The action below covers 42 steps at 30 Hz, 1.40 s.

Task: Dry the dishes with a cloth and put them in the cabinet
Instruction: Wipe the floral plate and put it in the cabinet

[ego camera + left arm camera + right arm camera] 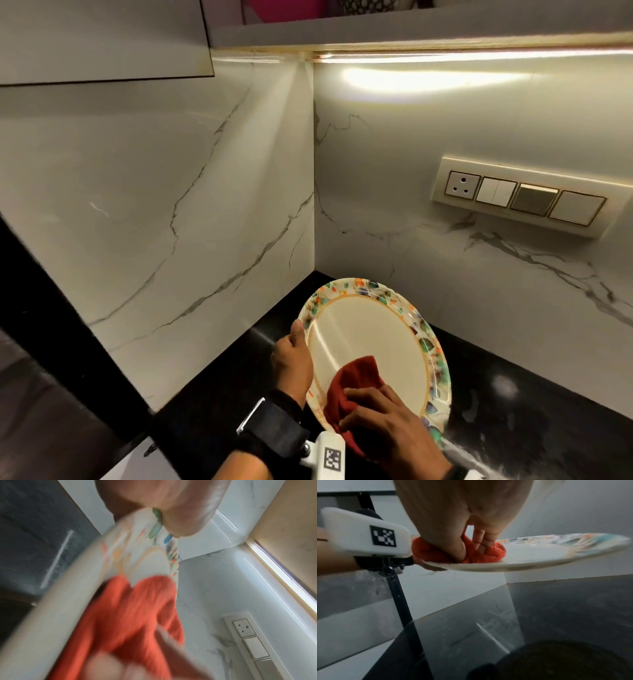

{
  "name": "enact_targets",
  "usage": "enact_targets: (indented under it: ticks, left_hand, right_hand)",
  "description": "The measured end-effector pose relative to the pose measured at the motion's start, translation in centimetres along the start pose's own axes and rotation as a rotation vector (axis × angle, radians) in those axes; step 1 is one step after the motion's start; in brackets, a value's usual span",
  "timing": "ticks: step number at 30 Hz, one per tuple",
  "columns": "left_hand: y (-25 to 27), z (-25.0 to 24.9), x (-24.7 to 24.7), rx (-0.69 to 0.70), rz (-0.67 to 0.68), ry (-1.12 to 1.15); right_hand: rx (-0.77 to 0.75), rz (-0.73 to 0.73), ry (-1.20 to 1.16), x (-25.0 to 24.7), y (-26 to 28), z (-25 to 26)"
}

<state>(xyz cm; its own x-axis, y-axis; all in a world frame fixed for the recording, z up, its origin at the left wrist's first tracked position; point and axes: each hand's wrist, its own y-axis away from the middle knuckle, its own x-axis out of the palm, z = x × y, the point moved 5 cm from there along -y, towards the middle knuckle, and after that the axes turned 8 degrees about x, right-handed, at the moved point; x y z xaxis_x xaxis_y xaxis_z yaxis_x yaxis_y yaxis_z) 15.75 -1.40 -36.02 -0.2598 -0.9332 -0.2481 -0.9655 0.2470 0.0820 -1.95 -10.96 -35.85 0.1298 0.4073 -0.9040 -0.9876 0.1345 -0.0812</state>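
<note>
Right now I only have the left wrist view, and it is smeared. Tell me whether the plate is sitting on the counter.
Observer: It is not. The right wrist view shows the plate held clear above the black counter.
Operator: Tell me how the cloth is held.
Observer: In that same view, the right hand curls its fingers into the red cloth, bunching it against the plate's near part.
Operator: Report what is overhead.
Observer: The head view shows a shelf above the light strip, with something pink on it.
</note>
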Motion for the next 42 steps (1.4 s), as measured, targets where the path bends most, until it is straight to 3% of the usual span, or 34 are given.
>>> enact_targets:
  ticks: [4,8,12,19,23,27,32,35,42]
  left_hand:
    - [-0.2,-1.2,-1.8,0.029,-0.017,0.036]
    - [0.0,-2.5,-3.2,0.129,0.003,0.056]
    - [-0.2,-2.6,-3.9,0.171,0.018,0.047]
    - [-0.4,-4.9,-3.2,0.258,0.053,0.029]
    - [0.0,-7.0,-2.7,0.313,0.048,0.04]
    - [-1.3,-7.0,-3.1,0.286,0.001,0.022]
    - [-3.1,-5.1,-4.7,0.211,-0.115,-0.045]
    - [-3.4,-5.0,-5.5,0.187,-0.162,-0.025]
    - [-3.6,-3.5,-6.3,0.117,-0.202,-0.023]
  right_hand:
    - [0.024,-0.028,0.093,-0.1,2.2,-1.9]
    - [0.05,0.047,0.176,-1.2,3.5,-4.2]
    - [0.236,-0.036,0.238,-3.0,3.1,-7.9]
    - [0.43,-0.398,-0.052,-10.2,-5.2,-9.8]
    - [0.636,-0.31,-0.237,-10.2,-10.6,-9.9]
    - [0.603,-0.241,-0.275,-8.4,-13.4,-7.4]
    - [0.442,-0.16,-0.283,-5.4,-14.2,-2.9]
    - [0.387,-0.083,-0.263,-3.3,-13.6,-1.0]
    - [0.182,-0.054,-0.247,-0.4,-9.4,2.7]
